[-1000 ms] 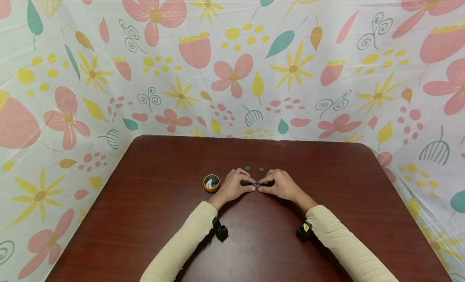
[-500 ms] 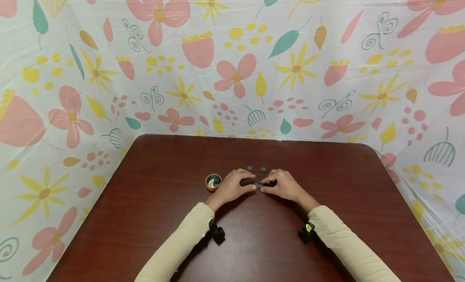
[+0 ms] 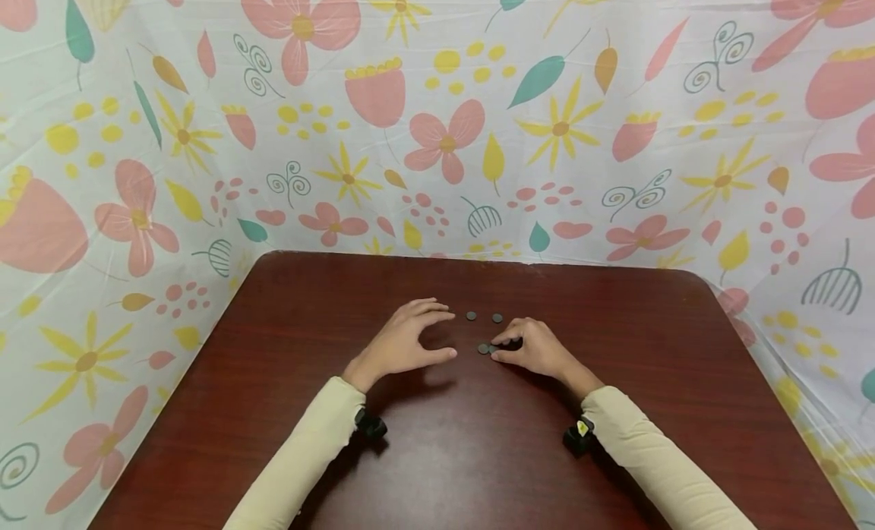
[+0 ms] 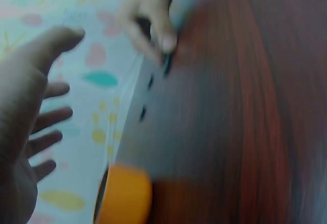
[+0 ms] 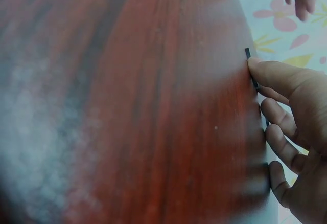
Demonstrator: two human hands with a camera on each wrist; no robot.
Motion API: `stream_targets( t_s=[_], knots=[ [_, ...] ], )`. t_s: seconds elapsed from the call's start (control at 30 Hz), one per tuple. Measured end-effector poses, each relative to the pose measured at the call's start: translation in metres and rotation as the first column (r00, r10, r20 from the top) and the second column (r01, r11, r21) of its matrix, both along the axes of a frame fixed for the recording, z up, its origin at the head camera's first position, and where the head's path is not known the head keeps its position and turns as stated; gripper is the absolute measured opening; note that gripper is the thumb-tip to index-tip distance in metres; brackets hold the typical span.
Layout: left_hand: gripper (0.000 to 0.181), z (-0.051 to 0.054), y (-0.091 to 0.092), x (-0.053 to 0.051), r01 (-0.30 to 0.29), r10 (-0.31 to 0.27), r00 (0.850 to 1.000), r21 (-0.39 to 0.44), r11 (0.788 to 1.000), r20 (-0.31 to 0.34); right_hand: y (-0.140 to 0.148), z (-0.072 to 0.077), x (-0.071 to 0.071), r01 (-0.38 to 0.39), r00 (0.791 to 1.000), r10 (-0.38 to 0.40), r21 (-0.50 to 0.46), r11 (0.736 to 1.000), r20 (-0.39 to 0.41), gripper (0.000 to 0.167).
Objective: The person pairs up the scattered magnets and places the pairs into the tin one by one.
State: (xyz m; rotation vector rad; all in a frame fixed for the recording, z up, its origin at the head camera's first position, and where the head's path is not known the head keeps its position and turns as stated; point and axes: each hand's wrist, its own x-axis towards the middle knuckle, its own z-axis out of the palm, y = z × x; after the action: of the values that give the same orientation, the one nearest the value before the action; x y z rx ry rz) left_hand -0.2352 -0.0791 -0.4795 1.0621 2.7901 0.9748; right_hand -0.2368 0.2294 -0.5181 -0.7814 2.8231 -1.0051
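My left hand [image 3: 399, 340] hovers over the table with fingers spread and thumb apart, holding nothing. To its right, my right hand [image 3: 540, 351] pinches a small dark grey disc [image 3: 493, 349] between thumb and fingers at the table surface. Another such disc [image 3: 483, 348] lies right beside it, close to the fingertips. Farther back, two more flat round discs, a left one [image 3: 472, 316] and a right one [image 3: 497, 317], lie apart from each other. In the left wrist view the orange round container [image 4: 125, 196] stands below the left hand; that hand hides it in the head view.
The dark red-brown wooden table [image 3: 581, 454] has rounded far corners. A white cloth with a flower print [image 3: 444, 143] hangs behind it and along both sides. Each wrist carries a small black camera, such as the right one [image 3: 577, 439].
My left hand has drawn away from the discs to the left and spread its fingers, now covering the orange container in the head view. The right hand stays at its disc.
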Motion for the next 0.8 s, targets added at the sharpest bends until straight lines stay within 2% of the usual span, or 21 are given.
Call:
stream_targets(
  t_s=[0.1, 0.23, 0.37, 0.63, 0.8],
  knots=[
    [0.073, -0.005, -0.022, -0.004, -0.016, 0.015, 0.999, 0.032, 0.999, 0.036, 0.000, 0.000, 0.001, -0.001, 1.000, 0.001, -0.001, 1.000, 0.006, 0.023],
    [0.077, -0.017, -0.048, -0.007, -0.033, 0.026, 0.994, 0.070, 0.997, 0.102, 0.001, 0.000, 0.001, 0.002, 1.000, -0.002, 0.000, 1.000, 0.011, 0.024],
    [0.080, -0.029, -0.066, -0.008, -0.029, 0.020, 0.993, 0.079, 0.996, 0.117, 0.002, -0.001, 0.000, 0.006, 1.000, -0.006, -0.001, 1.000, 0.013, 0.024],
    [0.070, -0.046, -0.083, -0.007, -0.035, 0.027, 0.997, 0.101, 0.994, 0.075, 0.001, -0.002, 0.000, 0.007, 1.000, -0.007, 0.002, 1.000, 0.020, 0.024],
    [0.065, -0.050, -0.085, -0.007, -0.073, 0.061, 0.995, 0.149, 0.986, 0.082, 0.000, -0.002, 0.000, 0.009, 1.000, -0.009, -0.004, 1.000, 0.012, 0.023]
  ],
)
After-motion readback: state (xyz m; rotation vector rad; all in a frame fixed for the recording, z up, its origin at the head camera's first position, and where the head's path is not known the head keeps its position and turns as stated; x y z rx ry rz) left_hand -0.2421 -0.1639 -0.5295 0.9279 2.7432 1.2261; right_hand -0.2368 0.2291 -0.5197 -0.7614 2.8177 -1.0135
